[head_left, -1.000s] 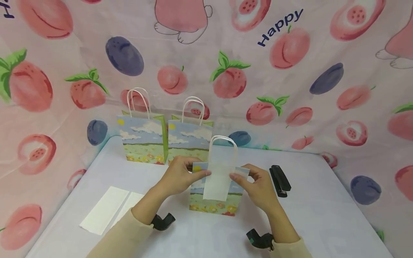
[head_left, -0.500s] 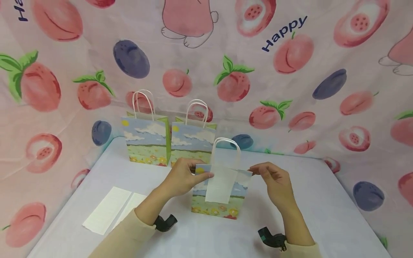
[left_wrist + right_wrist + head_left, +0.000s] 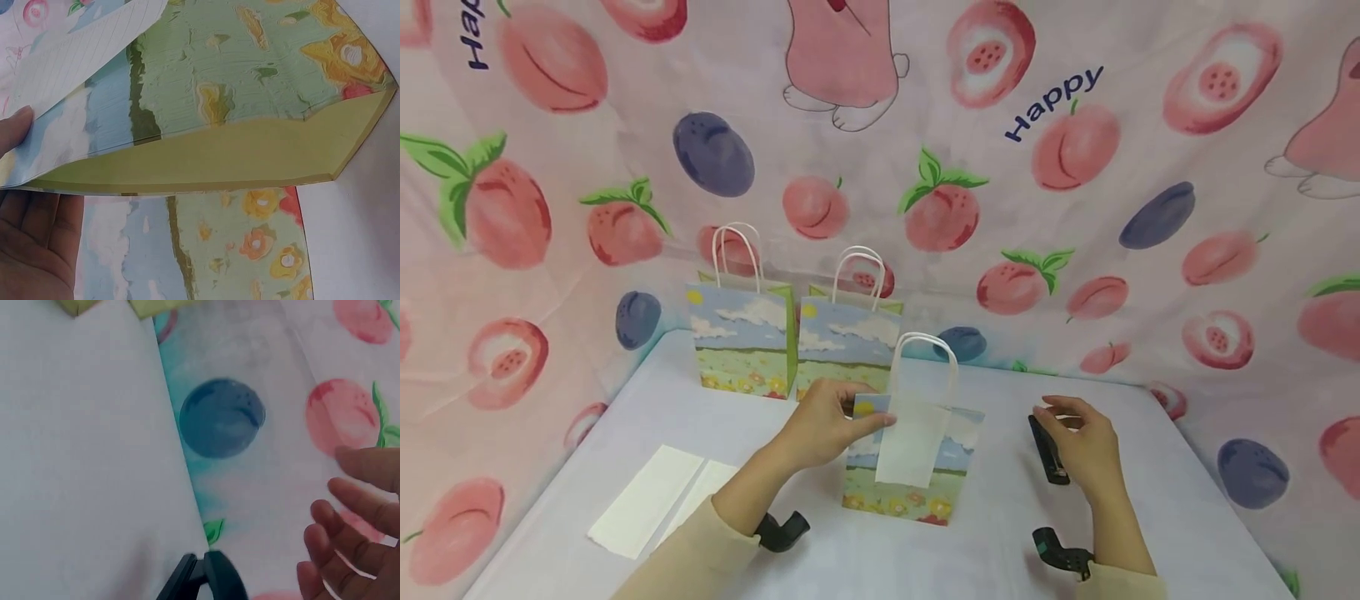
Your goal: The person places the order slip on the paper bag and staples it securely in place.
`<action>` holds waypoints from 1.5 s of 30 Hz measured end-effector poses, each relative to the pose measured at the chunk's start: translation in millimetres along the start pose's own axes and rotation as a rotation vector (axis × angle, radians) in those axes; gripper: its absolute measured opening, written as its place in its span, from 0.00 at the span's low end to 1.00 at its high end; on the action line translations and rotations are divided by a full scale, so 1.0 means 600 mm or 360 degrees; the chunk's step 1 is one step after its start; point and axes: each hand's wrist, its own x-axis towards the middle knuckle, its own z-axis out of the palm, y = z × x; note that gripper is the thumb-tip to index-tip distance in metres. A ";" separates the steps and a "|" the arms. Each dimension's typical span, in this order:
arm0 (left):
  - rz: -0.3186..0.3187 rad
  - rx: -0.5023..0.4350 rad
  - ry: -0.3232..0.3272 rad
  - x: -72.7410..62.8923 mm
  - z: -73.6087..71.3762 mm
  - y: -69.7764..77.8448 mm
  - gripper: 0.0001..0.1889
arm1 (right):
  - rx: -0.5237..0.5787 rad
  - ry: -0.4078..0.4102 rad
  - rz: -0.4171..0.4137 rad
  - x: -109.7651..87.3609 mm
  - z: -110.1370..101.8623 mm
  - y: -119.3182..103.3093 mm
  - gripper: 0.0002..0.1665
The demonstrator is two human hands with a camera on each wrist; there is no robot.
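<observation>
My left hand pinches a paper gift bag at its upper left edge, thumb in front and fingers behind. A lined white paper slip hangs down the bag's front below the white twisted handle, and the thumb presses its left edge. In the left wrist view the bag's green side gusset faces the camera, partly folded. My right hand is over a black stapler on the right of the table, fingers loosely bent and apart. The right wrist view shows those fingers spread beside the stapler's black end.
Two matching gift bags stand behind on the white table, one at the left and one nearer the middle. White paper slips lie at the left front, partly under the left forearm. A fruit-print cloth hangs behind the table.
My right hand has let go of the bag's right edge and moved right to the stapler. The left hand keeps its pinch on the bag and slip. The head view has tilted slightly up.
</observation>
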 end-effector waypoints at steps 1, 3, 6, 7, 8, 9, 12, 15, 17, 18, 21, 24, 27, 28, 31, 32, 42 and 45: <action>-0.0005 -0.0004 -0.0004 -0.001 0.000 -0.001 0.07 | -0.0019 -0.0019 0.0032 0.001 0.000 0.009 0.26; -0.0012 -0.0013 -0.0010 -0.002 0.001 -0.004 0.07 | -0.0064 -0.0051 0.0086 0.002 -0.001 0.025 0.26; -0.0005 -0.0015 -0.0013 -0.002 0.003 -0.007 0.08 | -0.0112 -0.0101 0.0133 0.005 -0.003 0.047 0.26; -0.0002 -0.0017 -0.0013 -0.002 0.003 -0.008 0.08 | -0.0132 -0.0126 0.0142 0.006 -0.004 0.054 0.26; 0.0003 -0.0019 -0.0014 -0.002 0.004 -0.008 0.08 | -0.0143 -0.0148 0.0159 0.007 -0.006 0.060 0.26; 0.0007 -0.0022 -0.0017 -0.002 0.004 -0.009 0.08 | -0.0154 -0.0165 0.0171 0.008 -0.008 0.066 0.26; 0.0019 -0.0026 -0.0021 -0.002 0.005 -0.010 0.08 | -0.0161 -0.0214 0.0237 0.010 -0.015 0.081 0.26; 0.0025 -0.0027 -0.0020 -0.002 0.006 -0.010 0.08 | -0.0131 -0.0275 0.0296 0.013 -0.020 0.092 0.28; 0.0024 -0.0030 -0.0017 -0.002 0.005 -0.008 0.08 | -0.0096 -0.0334 0.0333 0.016 -0.023 0.097 0.30; 0.0024 -0.0033 -0.0017 -0.002 0.005 -0.007 0.08 | -0.0075 -0.0363 0.0347 0.017 -0.025 0.100 0.32; 0.0027 -0.0038 -0.0013 -0.001 0.003 -0.004 0.07 | -0.0007 -0.0452 0.0407 0.020 -0.028 0.104 0.37; 0.0037 -0.0036 -0.0007 0.000 0.001 0.000 0.07 | 0.0053 -0.0544 0.0453 0.025 -0.031 0.106 0.45; 0.0048 -0.0029 0.0000 0.001 -0.001 0.002 0.07 | 0.0069 -0.0612 0.0507 0.029 -0.031 0.107 0.53; 0.0046 -0.0030 0.0002 0.001 -0.001 0.003 0.07 | 0.0067 -0.0628 0.0518 0.030 -0.031 0.107 0.55; 0.0049 -0.0025 0.0002 0.002 -0.002 0.003 0.08 | 0.0062 -0.0650 0.0560 0.032 -0.027 0.103 0.59; 0.0049 -0.0024 0.0002 0.002 -0.002 0.004 0.08 | 0.0061 -0.0652 0.0565 0.032 -0.024 0.101 0.60; 0.0065 -0.0009 0.0008 0.004 -0.002 0.002 0.08 | 0.0022 -0.0726 0.0586 0.031 -0.001 0.078 0.61; 0.0051 -0.0013 0.0005 0.004 -0.001 0.000 0.08 | 0.0045 -0.0724 0.0605 0.030 0.001 0.080 0.59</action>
